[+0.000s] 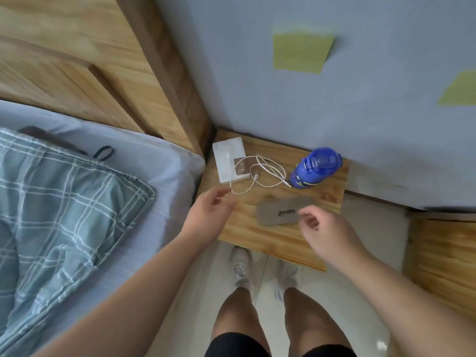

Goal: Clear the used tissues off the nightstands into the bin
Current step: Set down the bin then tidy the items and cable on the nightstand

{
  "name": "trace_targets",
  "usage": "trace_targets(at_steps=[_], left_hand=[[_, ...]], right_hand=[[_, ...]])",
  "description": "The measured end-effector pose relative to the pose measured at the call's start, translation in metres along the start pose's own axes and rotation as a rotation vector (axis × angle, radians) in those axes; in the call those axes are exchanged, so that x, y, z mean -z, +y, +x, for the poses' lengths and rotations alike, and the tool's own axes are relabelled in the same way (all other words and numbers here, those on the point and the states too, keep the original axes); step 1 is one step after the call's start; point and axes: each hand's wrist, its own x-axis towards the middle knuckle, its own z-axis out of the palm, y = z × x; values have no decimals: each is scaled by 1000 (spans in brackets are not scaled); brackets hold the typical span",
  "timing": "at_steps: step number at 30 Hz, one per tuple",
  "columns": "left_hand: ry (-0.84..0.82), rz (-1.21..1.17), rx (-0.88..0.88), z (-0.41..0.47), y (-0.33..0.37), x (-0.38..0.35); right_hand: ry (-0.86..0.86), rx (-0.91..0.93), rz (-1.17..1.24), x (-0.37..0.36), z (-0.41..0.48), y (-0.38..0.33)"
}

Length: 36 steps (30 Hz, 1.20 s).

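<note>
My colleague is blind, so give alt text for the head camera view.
The left hand and right hand, both empty, hover over a wooden nightstand bearing a white tissue box, a white cable, a blue bottle and a flat grey case. A bed stands at its left.

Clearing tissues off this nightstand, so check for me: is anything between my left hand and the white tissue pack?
Yes. A white cable lies looped over the near corner of the tissue pack and across the nightstand toward your left hand. No loose tissue or bin is in view.

Light wooden nightstand (257, 240) beside the bed (164, 163)
</note>
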Motion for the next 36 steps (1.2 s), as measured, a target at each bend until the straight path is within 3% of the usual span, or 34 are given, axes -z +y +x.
trace_targets(at_steps=[5, 9, 18, 23, 28, 36], left_hand=[[153, 292, -180, 71, 0, -25], [164, 438, -273, 112, 2, -26], [-37, 653, -271, 144, -3, -32], [-126, 626, -308, 147, -6, -36], [-199, 327, -250, 156, 5, -25], [-200, 626, -374, 159, 6, -16]], right_hand=[[-54, 210, -222, -31, 53, 19], [-151, 323, -515, -57, 82, 35], [-73, 361, -711, -80, 102, 41], [-30, 351, -713, -86, 102, 39], [-50, 233, -459, -82, 95, 18], [-266, 43, 435, -73, 74, -39]])
